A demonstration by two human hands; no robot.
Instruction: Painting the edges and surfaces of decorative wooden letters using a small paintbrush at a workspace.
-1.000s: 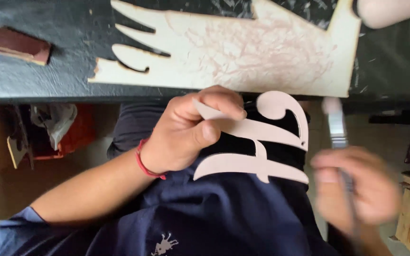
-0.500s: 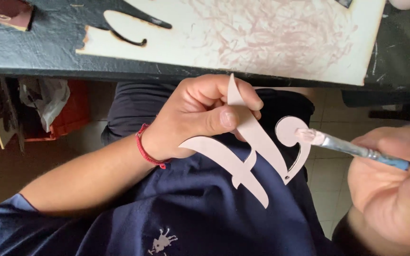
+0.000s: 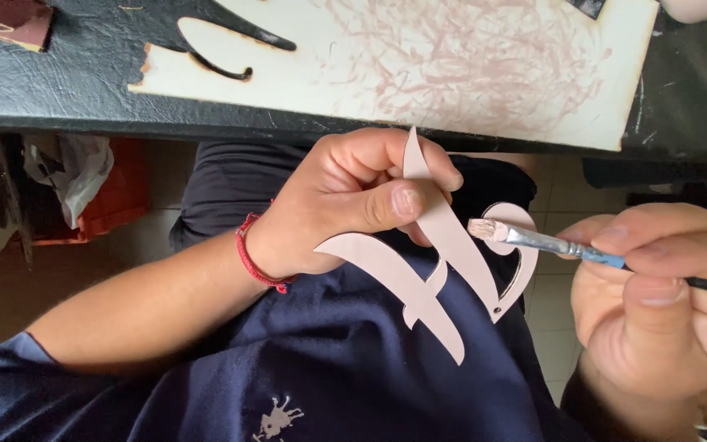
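The left hand [image 3: 345, 205] is pinching a thin, stiff, light, probably fragile cutout [image 3: 443, 262] near its top; the right hand [image 3: 656, 295] is gripping a paintbrush [image 3: 550, 243] beside it.

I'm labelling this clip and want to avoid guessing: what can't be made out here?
All in the head view:
- Paintbrush: its handle end is cut off by the picture's right edge, and the right hand covers its middle.
- Pink cutout shape: the left hand hides part of it.
- Stained board on the dark table: cut off by the top edge.
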